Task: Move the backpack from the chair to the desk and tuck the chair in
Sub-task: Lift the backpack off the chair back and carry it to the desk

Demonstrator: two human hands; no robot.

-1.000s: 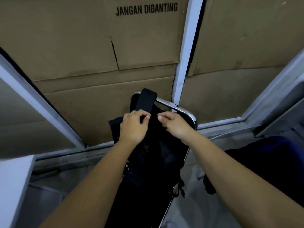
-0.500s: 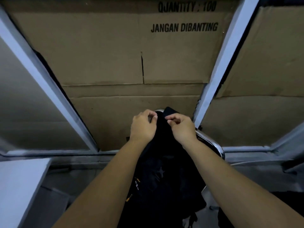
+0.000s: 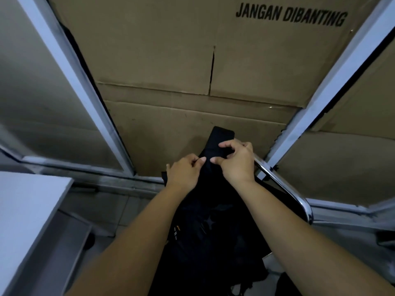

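A black backpack (image 3: 213, 242) hangs in front of me, low in the middle of the view. Its wide black strap (image 3: 220, 137) sticks up above my fingers. My left hand (image 3: 183, 174) pinches the top of the backpack from the left. My right hand (image 3: 237, 161) grips the strap just beside it, fingertips almost touching the left ones. The chair's chrome back rail (image 3: 284, 189) runs down to the right behind the backpack; its seat is hidden. The white desk (image 3: 23, 214) shows at the lower left.
Flattened cardboard (image 3: 171, 60) printed "JANGAN DIBANTING" covers the wall behind white window frames (image 3: 79, 82). A grey ledge runs along the wall's foot. A dark shape lies at the bottom right corner.
Both hands and the backpack have shifted right in the view, and the strap end now stands clear above my fingers. The desk corner shows more at the left.
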